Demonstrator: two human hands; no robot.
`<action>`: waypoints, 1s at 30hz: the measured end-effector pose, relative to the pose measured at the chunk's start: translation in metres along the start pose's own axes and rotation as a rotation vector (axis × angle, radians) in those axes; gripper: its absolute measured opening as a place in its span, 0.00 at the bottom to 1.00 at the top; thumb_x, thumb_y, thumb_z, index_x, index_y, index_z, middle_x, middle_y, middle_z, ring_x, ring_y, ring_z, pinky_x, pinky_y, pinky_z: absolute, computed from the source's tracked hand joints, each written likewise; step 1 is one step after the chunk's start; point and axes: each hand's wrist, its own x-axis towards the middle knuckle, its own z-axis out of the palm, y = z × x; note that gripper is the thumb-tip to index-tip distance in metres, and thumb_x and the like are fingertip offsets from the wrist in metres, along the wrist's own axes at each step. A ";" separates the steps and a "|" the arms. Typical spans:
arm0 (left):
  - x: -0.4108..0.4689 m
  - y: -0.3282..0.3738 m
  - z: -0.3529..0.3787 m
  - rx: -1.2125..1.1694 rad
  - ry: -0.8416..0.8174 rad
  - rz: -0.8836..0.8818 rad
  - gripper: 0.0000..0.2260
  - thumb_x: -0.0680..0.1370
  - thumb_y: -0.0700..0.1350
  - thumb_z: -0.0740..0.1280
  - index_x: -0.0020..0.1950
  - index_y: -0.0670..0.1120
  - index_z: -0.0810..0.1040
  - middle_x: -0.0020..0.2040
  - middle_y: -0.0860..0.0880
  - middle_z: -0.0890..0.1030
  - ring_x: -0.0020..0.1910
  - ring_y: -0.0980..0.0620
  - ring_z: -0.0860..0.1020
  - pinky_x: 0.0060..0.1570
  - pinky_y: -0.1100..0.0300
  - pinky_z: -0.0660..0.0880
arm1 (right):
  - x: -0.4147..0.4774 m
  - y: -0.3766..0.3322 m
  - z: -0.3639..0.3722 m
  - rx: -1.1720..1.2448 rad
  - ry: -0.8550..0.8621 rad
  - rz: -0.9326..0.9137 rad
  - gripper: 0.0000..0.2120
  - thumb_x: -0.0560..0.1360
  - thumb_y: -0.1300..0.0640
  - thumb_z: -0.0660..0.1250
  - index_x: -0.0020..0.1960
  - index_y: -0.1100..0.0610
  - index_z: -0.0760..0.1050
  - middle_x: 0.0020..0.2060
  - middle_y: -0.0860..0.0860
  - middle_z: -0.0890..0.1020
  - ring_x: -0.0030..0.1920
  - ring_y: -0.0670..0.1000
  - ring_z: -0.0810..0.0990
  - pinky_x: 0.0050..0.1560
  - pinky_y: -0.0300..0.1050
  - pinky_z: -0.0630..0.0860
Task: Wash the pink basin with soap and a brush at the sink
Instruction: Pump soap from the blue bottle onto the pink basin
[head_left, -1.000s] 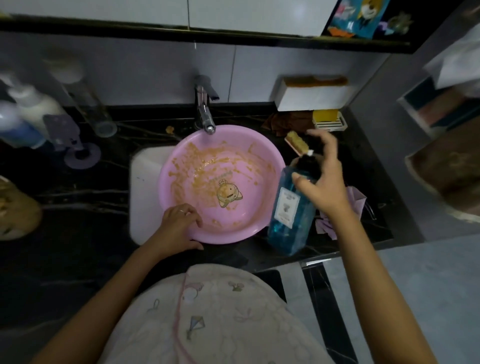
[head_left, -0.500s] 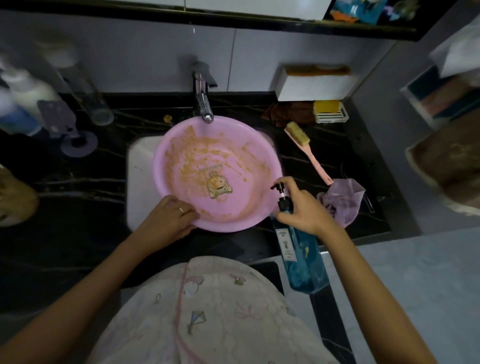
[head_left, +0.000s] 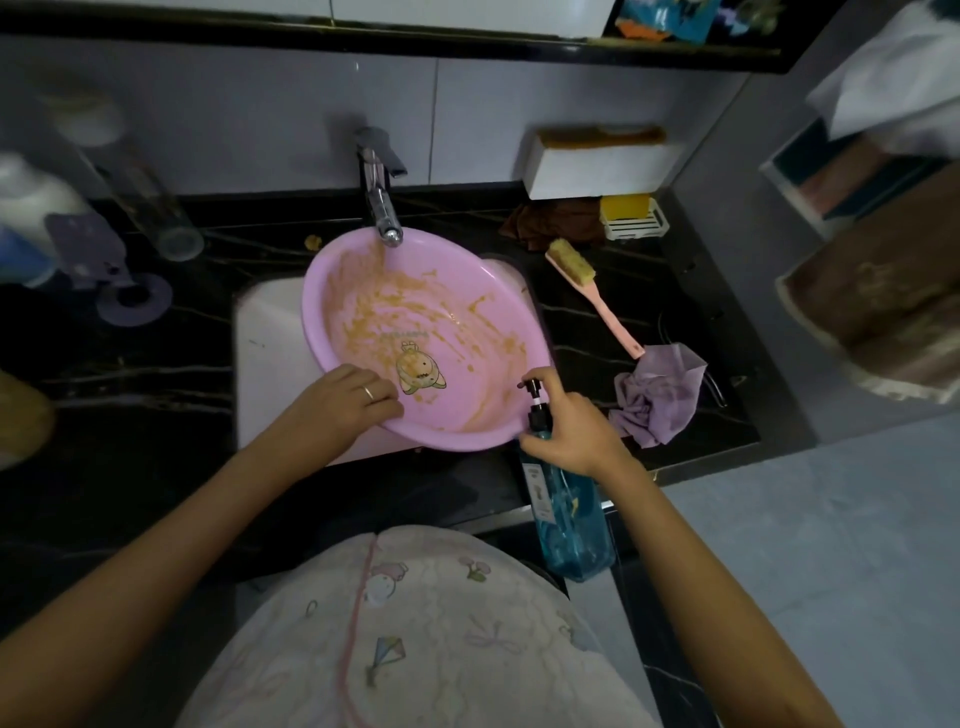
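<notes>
The smeared pink basin (head_left: 426, 332) sits in the sink (head_left: 265, 358), unwashed. The left hand (head_left: 337, 408) grips its 7 o'clock rim; the right hand (head_left: 569, 434) clasps the soap bottle (head_left: 569, 525) at 4 o'clock. The brush (head_left: 592, 296) at 2 o'clock lies unused.

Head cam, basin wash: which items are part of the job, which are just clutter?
In use: basin, gripped by left hand; soap bottle, held by right hand; brush, untouched; tap; sink.
Lying about: purple cloth, yellow sponge, brown cloth.
</notes>
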 end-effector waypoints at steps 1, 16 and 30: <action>0.002 0.000 -0.002 0.004 -0.010 0.001 0.12 0.72 0.34 0.57 0.46 0.42 0.79 0.43 0.45 0.80 0.41 0.45 0.76 0.44 0.56 0.66 | -0.002 0.001 0.002 -0.002 0.002 -0.001 0.29 0.65 0.51 0.69 0.61 0.49 0.58 0.29 0.53 0.76 0.27 0.54 0.75 0.28 0.55 0.74; 0.007 0.006 -0.009 0.031 -0.005 -0.021 0.14 0.71 0.31 0.56 0.43 0.40 0.81 0.41 0.44 0.79 0.42 0.47 0.68 0.42 0.56 0.63 | -0.012 -0.002 0.005 0.026 0.006 0.027 0.26 0.65 0.49 0.69 0.58 0.50 0.59 0.31 0.54 0.77 0.28 0.54 0.75 0.29 0.56 0.74; -0.015 0.026 0.018 0.093 -0.237 -0.199 0.12 0.74 0.51 0.59 0.46 0.45 0.78 0.40 0.47 0.79 0.37 0.45 0.77 0.37 0.54 0.67 | -0.029 -0.002 -0.022 0.190 0.249 0.099 0.34 0.66 0.50 0.69 0.66 0.46 0.55 0.42 0.53 0.81 0.37 0.53 0.81 0.38 0.56 0.79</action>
